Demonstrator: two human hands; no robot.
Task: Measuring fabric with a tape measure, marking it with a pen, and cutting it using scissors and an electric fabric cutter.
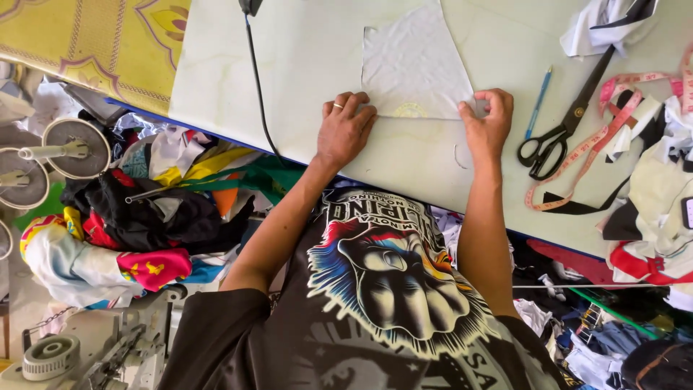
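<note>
A pale grey-white cut piece of fabric (411, 61) lies flat on the cream work table (303, 58). My left hand (345, 128), with a ring on one finger, presses its fingertips on the fabric's lower left edge. My right hand (489, 123) pinches the lower right corner of the same piece. A faint yellowish round mark (410, 110) sits at the fabric's bottom edge between my hands.
Black-handled scissors (559, 130) and a blue pen (538, 101) lie right of my right hand. A pink measuring tape (613, 108) and fabric scraps (664, 173) crowd the right side. A black cord (256, 79) crosses the table. Heaps of coloured cloth (144, 209) and a sewing machine (94, 347) sit below left.
</note>
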